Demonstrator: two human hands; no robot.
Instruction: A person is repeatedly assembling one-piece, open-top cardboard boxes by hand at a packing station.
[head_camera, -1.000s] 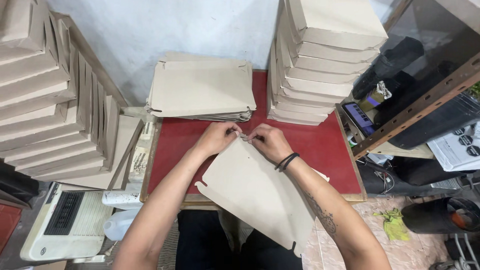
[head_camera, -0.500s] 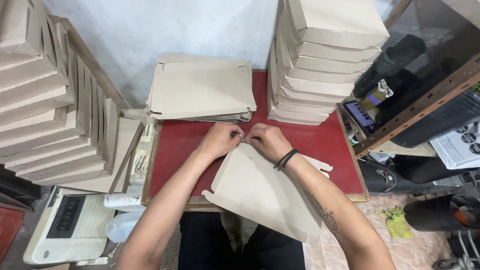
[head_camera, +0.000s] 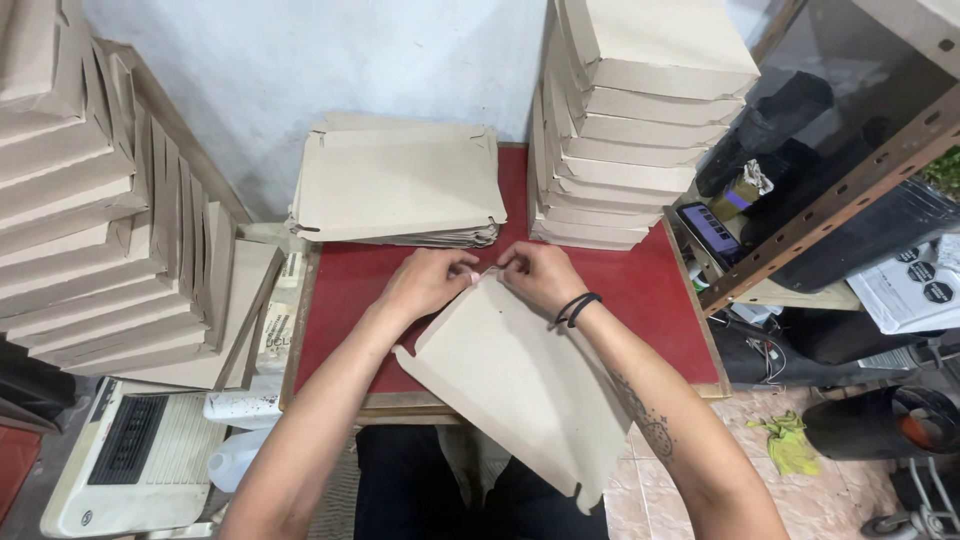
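Note:
A flat tan cardboard box blank (head_camera: 520, 385) lies tilted across the front of the red table (head_camera: 640, 300) and hangs over its near edge toward my lap. My left hand (head_camera: 432, 280) and my right hand (head_camera: 535, 275) meet at the blank's far top corner and both pinch it there. A black band sits on my right wrist. Just behind my hands lies a pile of flat unfolded blanks (head_camera: 400, 185).
A tall stack of folded cardboard boxes (head_camera: 640, 120) stands at the table's back right. More folded boxes (head_camera: 90, 230) are stacked and leaning on the left. A metal shelf rack (head_camera: 830, 200) is on the right, a white machine (head_camera: 130, 455) at lower left.
The blank has swung slightly, its lower end drifting right and down over the table edge. My hands stay at the top corner, fingers working closer together.

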